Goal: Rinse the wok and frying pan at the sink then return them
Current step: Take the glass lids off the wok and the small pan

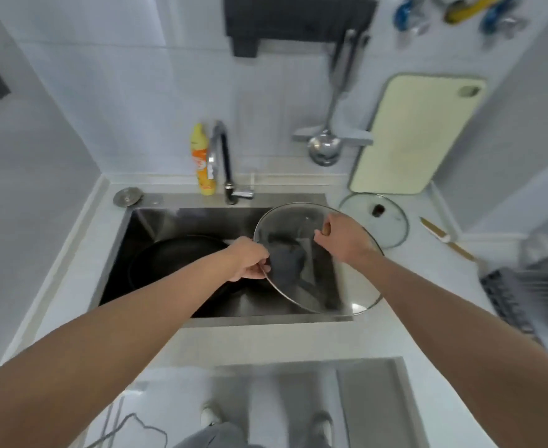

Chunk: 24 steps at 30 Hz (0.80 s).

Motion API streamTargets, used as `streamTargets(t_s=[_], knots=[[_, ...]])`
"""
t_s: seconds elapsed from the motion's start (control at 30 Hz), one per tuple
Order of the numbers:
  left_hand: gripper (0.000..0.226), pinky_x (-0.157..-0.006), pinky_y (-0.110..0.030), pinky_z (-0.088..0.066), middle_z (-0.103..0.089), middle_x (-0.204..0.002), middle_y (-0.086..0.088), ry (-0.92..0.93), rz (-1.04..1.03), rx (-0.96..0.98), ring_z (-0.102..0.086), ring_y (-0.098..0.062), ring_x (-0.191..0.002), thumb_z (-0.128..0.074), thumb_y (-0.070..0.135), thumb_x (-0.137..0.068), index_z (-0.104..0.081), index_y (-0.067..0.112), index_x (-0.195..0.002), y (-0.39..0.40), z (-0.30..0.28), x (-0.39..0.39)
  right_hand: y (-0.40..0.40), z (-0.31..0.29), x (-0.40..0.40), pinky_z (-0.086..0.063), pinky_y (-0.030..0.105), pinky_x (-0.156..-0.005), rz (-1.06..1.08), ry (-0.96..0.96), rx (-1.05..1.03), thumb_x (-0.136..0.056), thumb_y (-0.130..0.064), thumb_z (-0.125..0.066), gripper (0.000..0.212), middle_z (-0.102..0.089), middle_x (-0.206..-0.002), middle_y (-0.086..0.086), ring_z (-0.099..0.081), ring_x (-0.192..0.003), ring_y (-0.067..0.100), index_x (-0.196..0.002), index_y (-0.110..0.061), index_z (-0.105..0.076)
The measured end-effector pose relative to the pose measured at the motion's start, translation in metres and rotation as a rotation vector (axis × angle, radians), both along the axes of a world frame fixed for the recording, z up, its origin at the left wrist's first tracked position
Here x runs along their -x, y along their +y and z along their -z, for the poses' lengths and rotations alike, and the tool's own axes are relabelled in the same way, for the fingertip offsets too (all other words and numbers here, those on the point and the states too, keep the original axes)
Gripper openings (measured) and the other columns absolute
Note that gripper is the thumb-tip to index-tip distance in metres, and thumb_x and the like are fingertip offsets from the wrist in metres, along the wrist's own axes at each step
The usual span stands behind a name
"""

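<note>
Holding glass lid over sink: left hand pinches rim, right hand grips knob; black pan below.

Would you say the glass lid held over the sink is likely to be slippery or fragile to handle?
Probably fragile: the glass lid is see-through with a thin metal rim. Probably stiff. Possibly slippery, so both grips seem wise: left hand pinches its rim, right hand grips its knob.

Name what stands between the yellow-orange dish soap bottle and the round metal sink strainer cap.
Head view: nothing; only bare steel rim separates bottle and cap.
</note>
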<state>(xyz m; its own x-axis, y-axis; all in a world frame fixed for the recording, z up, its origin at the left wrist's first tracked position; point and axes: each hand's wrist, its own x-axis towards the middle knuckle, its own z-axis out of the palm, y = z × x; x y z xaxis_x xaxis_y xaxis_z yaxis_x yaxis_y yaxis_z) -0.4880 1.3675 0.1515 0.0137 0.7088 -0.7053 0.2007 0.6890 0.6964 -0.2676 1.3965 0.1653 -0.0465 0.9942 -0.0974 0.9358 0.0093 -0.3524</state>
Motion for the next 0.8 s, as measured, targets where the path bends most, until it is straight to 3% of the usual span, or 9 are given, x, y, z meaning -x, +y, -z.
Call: streamTargets(t_s=[0.1,0.23,0.33,0.37,0.5,0.6,0.8], knots=[[0.011,-0.062,-0.035,-0.058,-0.060,-0.084,-0.014,0.005,0.095,0.026,-0.063,-0.024,-0.070,-0.049,-0.006,-0.092,-0.057,0.001,-0.089,-0.003,0.009,-0.082,-0.024,0.010,-0.085,-0.045,0.035,-0.073,0.102,0.009,0.017,-0.088,-0.036,-0.062,0.022,-0.062,-0.087,0.004,-0.058,-0.081,0.025,-0.083,-0.016,-0.054],[0.013,-0.057,-0.033,-0.059,-0.062,-0.081,-0.017,0.012,0.209,0.086,-0.063,-0.026,-0.068,-0.048,-0.005,-0.092,-0.058,-0.003,-0.100,-0.016,0.032,-0.183,-0.063,0.039,-0.186,-0.047,0.035,-0.071,0.199,0.036,0.051,-0.089,-0.042,-0.063,0.028,-0.058,-0.087,0.001,-0.059,-0.080,0.024,-0.080,-0.021,-0.048],[0.009,-0.083,-0.045,-0.060,-0.063,-0.085,-0.014,0.054,0.228,0.092,-0.064,-0.029,-0.081,-0.049,0.000,-0.092,-0.056,0.006,-0.092,-0.022,0.050,-0.239,-0.083,0.057,-0.236,-0.046,0.035,-0.071,0.241,0.041,0.094,-0.091,-0.041,-0.062,0.026,-0.054,-0.091,0.001,-0.056,-0.080,0.022,-0.086,-0.019,-0.049],[0.009,-0.084,-0.045,-0.059,-0.062,-0.085,-0.013,0.068,0.219,0.101,-0.063,-0.028,-0.082,-0.049,0.001,-0.093,-0.056,0.006,-0.092,-0.025,0.054,-0.251,-0.088,0.064,-0.247,-0.045,0.034,-0.070,0.244,0.044,0.103,-0.091,-0.040,-0.062,0.026,-0.054,-0.091,0.001,-0.055,-0.079,0.021,-0.088,-0.017,-0.050],[0.019,-0.078,-0.042,-0.058,-0.068,-0.098,-0.015,0.098,0.205,0.172,-0.066,-0.029,-0.084,-0.045,0.003,-0.092,-0.058,0.005,-0.106,-0.030,0.073,-0.287,-0.097,0.087,-0.276,-0.047,0.033,-0.067,0.249,0.066,0.141,-0.092,-0.039,-0.063,0.025,-0.053,-0.091,0.000,-0.056,-0.075,0.020,-0.089,-0.018,-0.050],[0.013,-0.058,-0.030,-0.054,-0.065,-0.085,-0.012,0.121,0.215,0.204,-0.063,-0.024,-0.069,-0.045,0.005,-0.095,-0.057,0.007,-0.098,-0.032,0.079,-0.299,-0.098,0.101,-0.288,-0.048,0.033,-0.065,0.259,0.068,0.184,-0.092,-0.039,-0.062,0.024,-0.051,-0.093,0.001,-0.055,-0.074,0.019,-0.089,-0.019,-0.049],[0.012,-0.051,-0.027,-0.050,-0.059,-0.076,-0.008,0.086,0.185,0.311,-0.058,-0.020,-0.062,-0.045,0.008,-0.097,-0.056,0.009,-0.092,-0.032,0.086,-0.315,-0.093,0.120,-0.301,-0.052,0.036,-0.070,0.317,0.061,0.253,-0.092,-0.039,-0.062,0.024,-0.050,-0.098,0.002,-0.057,-0.076,0.021,-0.094,-0.018,-0.050]])
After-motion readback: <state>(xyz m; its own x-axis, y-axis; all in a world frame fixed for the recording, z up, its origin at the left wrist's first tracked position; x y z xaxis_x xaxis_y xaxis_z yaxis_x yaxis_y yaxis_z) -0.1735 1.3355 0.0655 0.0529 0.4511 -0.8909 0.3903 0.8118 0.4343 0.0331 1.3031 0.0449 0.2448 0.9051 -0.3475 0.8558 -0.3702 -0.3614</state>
